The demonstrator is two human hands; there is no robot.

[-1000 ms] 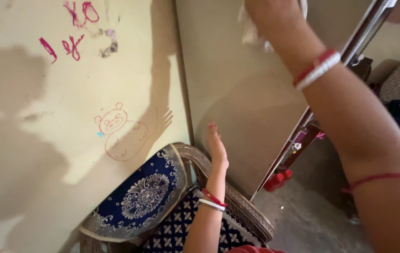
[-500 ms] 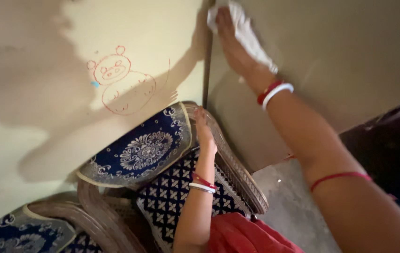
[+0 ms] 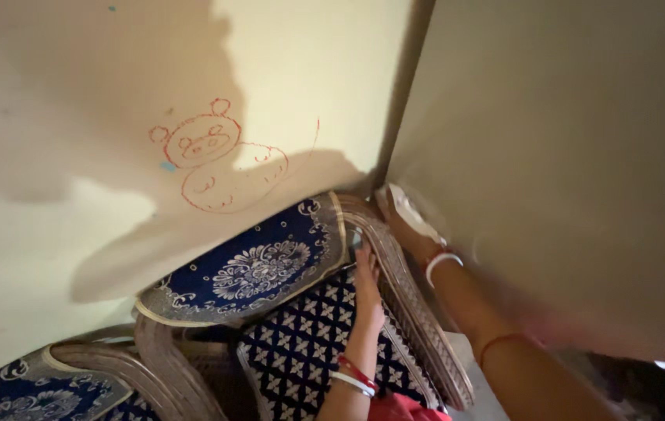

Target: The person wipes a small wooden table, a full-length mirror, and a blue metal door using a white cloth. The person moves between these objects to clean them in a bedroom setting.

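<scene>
right hand: my right hand was low against the grey cabinet side, fingers flat and pressed together over a white cloth, pinning it to the panel; not curled round it as far as I could tell.
cloth: white, crumpled, under my right fingers and sticking out a bit on the panel side of them, touching the cabinet side near its bottom left corner.
right wrist: white bangle just behind the hand, thin red thread further down the forearm; arm was blurred.
left hand: my left hand lay on the chair seat, fingers straight and close together, holding nothing, fingertips up against the inner edge of the wooden armrest.
left wrist: red and white bangles behind the hand.
chair: wooden armchair with blue patterned seat cushion under my left fingers; blue floral back cushion just left of and beyond those fingertips.
armrest: ran between my two hands, left fingers on its seat side, right fingers past its far end.
wall: cream wall beyond both sets of fingers, red bear doodle well left of them, above the back cushion.
second chair: another blue cushion far left of my left hand, at the frame's corner.
clothing: red fabric at the bottom edge, near my left forearm.
</scene>
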